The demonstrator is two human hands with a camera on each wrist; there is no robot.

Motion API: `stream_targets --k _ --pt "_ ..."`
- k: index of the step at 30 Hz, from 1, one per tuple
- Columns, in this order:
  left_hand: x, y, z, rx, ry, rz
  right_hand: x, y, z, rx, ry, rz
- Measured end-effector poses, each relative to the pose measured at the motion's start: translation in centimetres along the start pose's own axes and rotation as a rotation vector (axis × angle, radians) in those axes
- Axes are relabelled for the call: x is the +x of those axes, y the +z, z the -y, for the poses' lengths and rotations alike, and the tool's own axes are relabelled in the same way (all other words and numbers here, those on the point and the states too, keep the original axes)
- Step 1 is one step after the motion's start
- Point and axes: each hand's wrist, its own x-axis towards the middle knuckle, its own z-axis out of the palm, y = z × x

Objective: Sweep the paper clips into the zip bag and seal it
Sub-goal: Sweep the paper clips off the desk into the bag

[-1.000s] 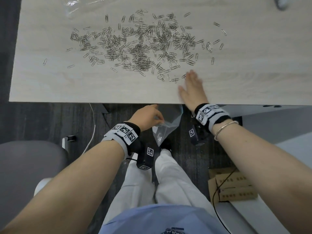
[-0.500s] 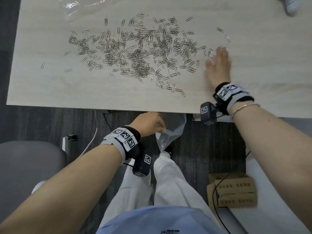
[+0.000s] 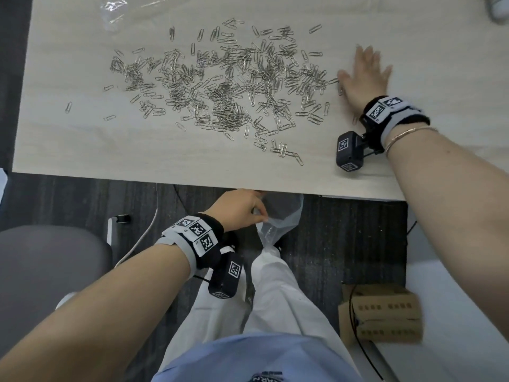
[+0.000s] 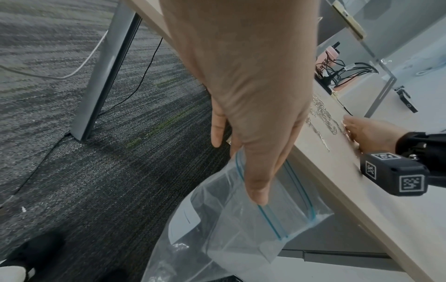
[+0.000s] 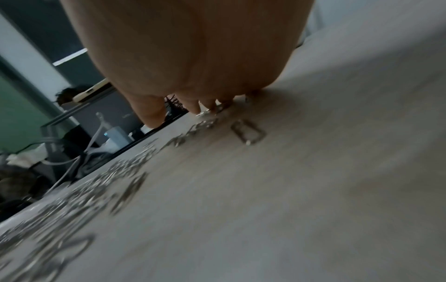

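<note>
Several silver paper clips [image 3: 220, 86] lie scattered over the light wooden table [image 3: 137, 155]; they show blurred in the right wrist view as paper clips [image 5: 248, 133]. My right hand [image 3: 363, 73] lies flat on the table with its fingers spread, at the right edge of the scatter and touching the outermost clips. Below the table's front edge my left hand [image 3: 239, 208] pinches the rim of a clear zip bag [image 3: 278, 216]. The left wrist view shows the zip bag [image 4: 241, 219] hanging with its blue-striped mouth open next to the table edge, my left hand [image 4: 253, 171] holding one side.
Clear crumpled plastic [image 3: 121, 9] lies at the table's far left corner. A grey chair [image 3: 41, 271] stands on my left, a cardboard box [image 3: 380, 312] on the floor to my right. Cables [image 3: 143, 235] run over the dark carpet under the table.
My right hand moved from the table's front edge to the right and away from me, to the right side of the clips. The left hand kept holding the bag under the edge.
</note>
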Motion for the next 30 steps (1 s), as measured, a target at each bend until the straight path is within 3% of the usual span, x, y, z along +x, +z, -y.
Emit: stream_targets --k 12,18,21,24,27,30 --pt "0.0 0.1 0.1 -0.031 -0.012 -0.017 -8.7 6.0 5.5 -0.083 -0.316 0.185" --pt "-0.1 0.2 0.1 -0.051 -0.014 -0.037 -11.1 7.1 6.7 0.048 -0.399 0.189" --pt "-0.1 0.1 0.3 -0.044 -0.006 -0.023 -11.1 6.2 5.2 0.186 -0.319 0.002" --pt "-0.1 0.2 0.4 -0.050 -0.005 -0.023 -10.0 5.1 2.3 0.143 -0.050 -0.117" --pt "-0.1 0.3 0.4 -0.065 -0.003 -0.026 -9.8 4.9 0.7 0.048 0.101 -0.065" --pt "-0.3 0.2 0.3 -0.091 0.010 -0.024 -10.7 6.0 2.1 0.013 0.036 -0.016"
